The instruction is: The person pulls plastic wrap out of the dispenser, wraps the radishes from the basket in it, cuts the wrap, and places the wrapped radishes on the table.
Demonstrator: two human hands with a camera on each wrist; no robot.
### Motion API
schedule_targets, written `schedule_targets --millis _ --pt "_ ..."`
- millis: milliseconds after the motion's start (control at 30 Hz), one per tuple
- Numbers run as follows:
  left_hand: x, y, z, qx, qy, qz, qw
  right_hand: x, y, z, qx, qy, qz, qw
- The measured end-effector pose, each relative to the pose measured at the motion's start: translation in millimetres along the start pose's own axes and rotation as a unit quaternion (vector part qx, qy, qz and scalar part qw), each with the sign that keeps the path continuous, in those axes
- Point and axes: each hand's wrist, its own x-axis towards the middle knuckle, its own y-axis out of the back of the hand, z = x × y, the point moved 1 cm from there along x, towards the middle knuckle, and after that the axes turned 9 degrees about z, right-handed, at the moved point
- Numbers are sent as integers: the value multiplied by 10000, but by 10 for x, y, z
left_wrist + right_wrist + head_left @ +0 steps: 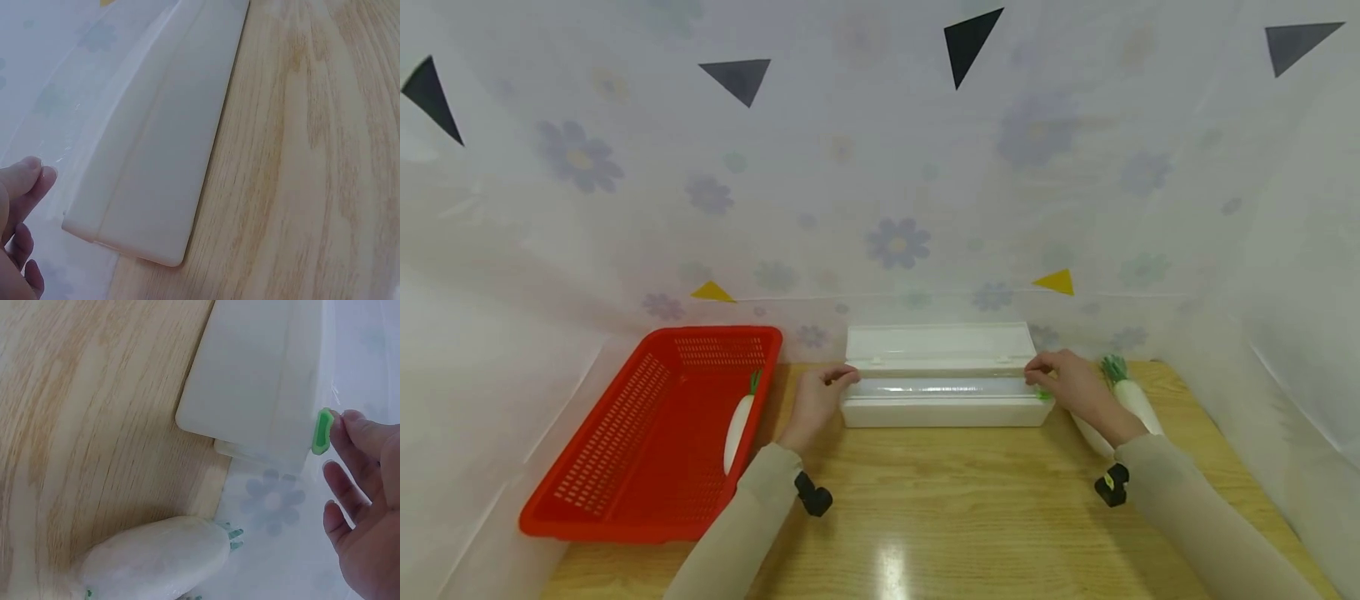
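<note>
A white cling film dispenser box (pixel 943 414) stands on the table with its lid (pixel 940 346) tipped back. Inside lies a shiny roll of cling film (pixel 936 387). At the box's left end, my left hand (pixel 817 402) pinches the clear film between thumb and forefinger, as the left wrist view shows. My right hand (pixel 1071 387) pinches the film at the other end, close by a small green slider (pixel 322 431) on the box's edge. A stretched sheet of film (pixel 65 134) spans from the left fingertips in the left wrist view.
Left of the box stands a red plastic basket (pixel 647 533) with a white radish (pixel 739 433) inside. Near my right forearm lie a white radish with green tops (pixel 1138 407) and a film-wrapped radish (pixel 159 559). A flowered sheet (pixel 895 167) hangs behind the wooden table (pixel 955 508).
</note>
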Motion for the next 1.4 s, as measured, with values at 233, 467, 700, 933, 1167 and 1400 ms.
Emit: schedule_targets --millis 233,467,700,933,1167,1400 --pt "89 38 45 -398 136 61 9991 37 133 -108 -315 40 436 9985" --pt "226 106 116 -891 712 -126 9934 82 289 -156 -257 258 738 9966" --pt "297 159 239 -601 553 14 9967 101 407 -240 -330 632 1040 9920" --pt "346 264 403 -420 83 -64 9991 118 561 -360 -316 807 1241 9885" --pt "394 334 521 -314 -211 -25 9993 114 686 -472 -355 841 1315 9871" --pt "422 408 682 -442 -285 19 9986 125 806 -556 -381 857 1488 9844"
